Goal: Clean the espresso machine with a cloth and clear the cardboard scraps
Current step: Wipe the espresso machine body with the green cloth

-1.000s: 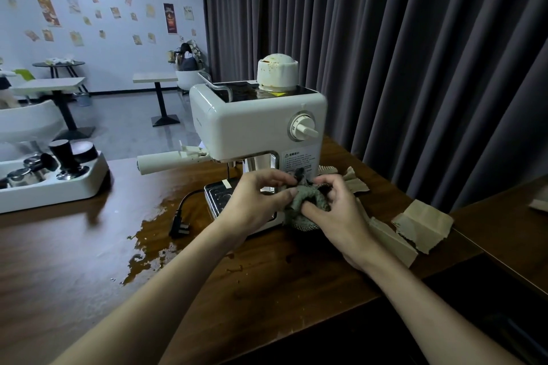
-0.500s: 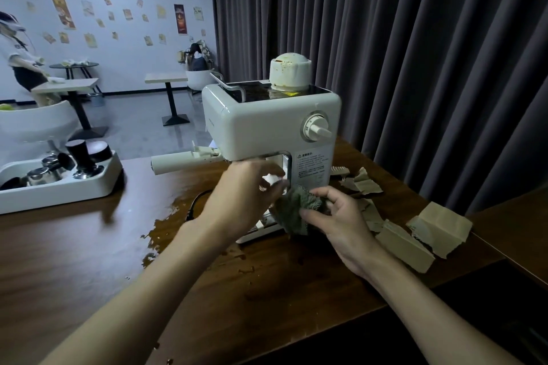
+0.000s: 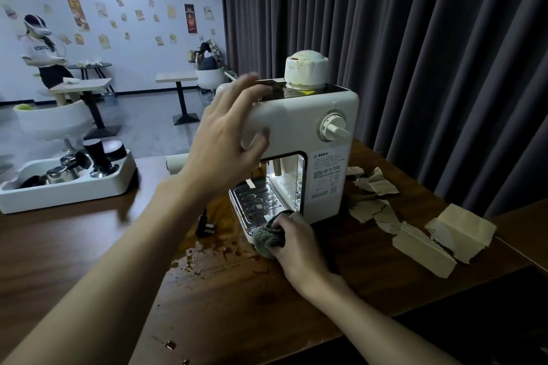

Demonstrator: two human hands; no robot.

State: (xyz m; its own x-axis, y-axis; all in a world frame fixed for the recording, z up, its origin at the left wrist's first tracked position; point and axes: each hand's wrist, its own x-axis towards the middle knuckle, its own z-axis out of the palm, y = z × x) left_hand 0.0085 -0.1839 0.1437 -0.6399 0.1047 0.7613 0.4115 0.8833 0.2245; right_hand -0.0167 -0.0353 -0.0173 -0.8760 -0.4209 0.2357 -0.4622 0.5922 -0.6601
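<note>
Espresso machine, white, cap stained, stands on the table. Right hand grips grey cloth at its drip tray; left hand, spread and blurred, seems to touch its top, hiding 1 corner. Cardboard scraps lie just beside.

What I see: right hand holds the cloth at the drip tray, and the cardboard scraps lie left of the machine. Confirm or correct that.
Wrong side: the cardboard scraps lie right of the espresso machine, not left; the head view shows it. The right hand does hold the cloth at the drip tray.
</note>
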